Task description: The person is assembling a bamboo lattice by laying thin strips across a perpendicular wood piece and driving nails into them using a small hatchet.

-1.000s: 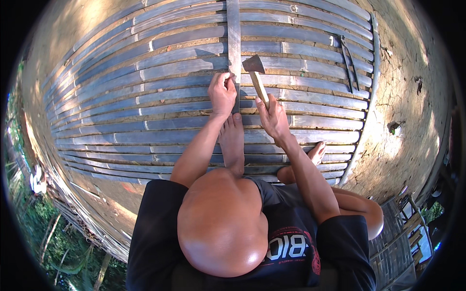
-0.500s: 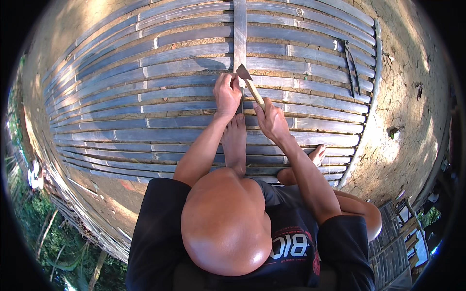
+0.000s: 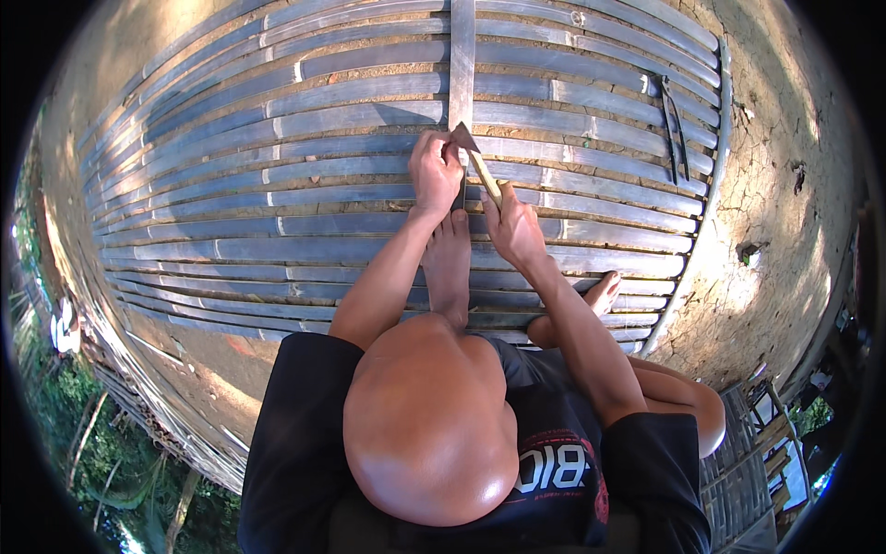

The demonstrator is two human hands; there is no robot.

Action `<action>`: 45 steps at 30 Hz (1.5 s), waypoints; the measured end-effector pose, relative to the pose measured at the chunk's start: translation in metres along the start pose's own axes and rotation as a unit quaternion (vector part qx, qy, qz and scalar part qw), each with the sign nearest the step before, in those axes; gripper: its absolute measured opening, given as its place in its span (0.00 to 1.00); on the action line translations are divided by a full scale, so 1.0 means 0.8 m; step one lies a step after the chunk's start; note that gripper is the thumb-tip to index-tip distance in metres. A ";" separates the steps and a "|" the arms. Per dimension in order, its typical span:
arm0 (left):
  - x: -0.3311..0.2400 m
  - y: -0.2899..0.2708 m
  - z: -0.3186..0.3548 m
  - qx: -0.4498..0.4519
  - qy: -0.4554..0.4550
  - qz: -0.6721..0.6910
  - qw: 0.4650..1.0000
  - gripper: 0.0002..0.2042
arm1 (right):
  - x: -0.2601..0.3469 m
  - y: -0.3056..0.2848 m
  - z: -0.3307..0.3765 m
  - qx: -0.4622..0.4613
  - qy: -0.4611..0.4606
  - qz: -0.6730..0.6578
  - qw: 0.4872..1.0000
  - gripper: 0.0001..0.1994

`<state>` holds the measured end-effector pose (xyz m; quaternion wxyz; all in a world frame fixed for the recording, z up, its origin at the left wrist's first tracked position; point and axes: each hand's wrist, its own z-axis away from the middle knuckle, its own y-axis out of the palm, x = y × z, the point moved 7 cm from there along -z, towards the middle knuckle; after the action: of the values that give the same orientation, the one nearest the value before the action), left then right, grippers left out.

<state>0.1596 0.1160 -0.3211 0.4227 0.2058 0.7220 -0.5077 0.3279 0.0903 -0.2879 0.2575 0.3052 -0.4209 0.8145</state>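
My right hand (image 3: 517,226) is wrapped round the wooden handle of a small hammer (image 3: 486,175) with a dark, wedge-shaped head. That head rests beside the fingertips of my left hand (image 3: 435,172), near the close end of a long, flat grey strip (image 3: 460,65). My left fingers are pinched together, and what they hold is hidden. A thin dark edge (image 3: 464,192) runs from them toward the toes of my bare foot (image 3: 448,268), which is planted on the bamboo slats (image 3: 360,226).
Long-handled dark pliers or pincers (image 3: 674,129) lie on the slats at the right. A pole (image 3: 715,157) borders the platform there, with cracked earth (image 3: 766,222) beyond. My other foot (image 3: 604,294) is on the slats. A slatted bamboo surface (image 3: 734,471) stands at lower right.
The view has shifted slightly, so the platform and strip sit a little farther right. My hands and the hammer keep nearly the same pose.
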 end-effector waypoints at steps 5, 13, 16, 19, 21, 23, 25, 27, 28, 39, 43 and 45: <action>0.032 0.001 0.007 0.031 -0.034 0.010 0.999 0.08 | 0.006 -0.008 0.000 -0.001 0.002 -0.034 0.999 0.18; 0.037 -0.051 -0.025 0.172 0.155 -0.222 0.947 0.18 | -0.029 -0.023 0.006 -0.023 0.036 -0.008 0.999 0.22; 0.034 -0.052 -0.039 0.237 0.207 -0.242 0.918 0.18 | -0.032 -0.022 0.007 -0.009 0.050 0.001 0.999 0.22; 0.031 -0.044 -0.043 0.296 0.220 -0.262 0.892 0.16 | -0.031 -0.018 0.006 0.014 0.069 0.010 0.997 0.21; 0.041 -0.043 -0.038 0.289 0.214 -0.264 0.895 0.14 | -0.019 -0.019 0.005 0.019 0.058 0.008 0.998 0.20; 0.047 -0.044 -0.035 0.265 0.212 -0.258 0.904 0.12 | 0.004 -0.024 0.009 -0.023 0.001 -0.008 1.000 0.20; 0.040 -0.047 -0.033 0.225 0.214 -0.243 0.919 0.12 | 0.026 -0.030 0.013 -0.067 -0.063 -0.040 0.995 0.16; 0.041 -0.043 -0.032 0.230 0.211 -0.236 0.920 0.12 | 0.015 -0.017 0.012 -0.067 -0.072 -0.031 0.995 0.16; 0.041 -0.043 -0.033 0.230 0.210 -0.233 0.921 0.12 | 0.010 -0.012 0.010 -0.067 -0.078 -0.027 0.994 0.16; 0.044 -0.047 -0.031 0.236 0.206 -0.225 0.922 0.11 | 0.009 -0.008 0.012 -0.060 -0.066 -0.013 0.996 0.16; 0.050 -0.047 -0.028 0.253 0.199 -0.238 0.916 0.11 | -0.023 0.014 0.001 -0.008 -0.044 0.053 0.998 0.17; 0.050 -0.049 -0.027 0.248 0.197 -0.238 0.918 0.11 | -0.011 0.003 0.005 0.011 0.007 0.039 0.999 0.17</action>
<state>0.1004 0.1146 -0.3291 0.0735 0.2218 0.6695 -0.7052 0.3332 0.0841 -0.2936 0.2252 0.2862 -0.4217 0.8304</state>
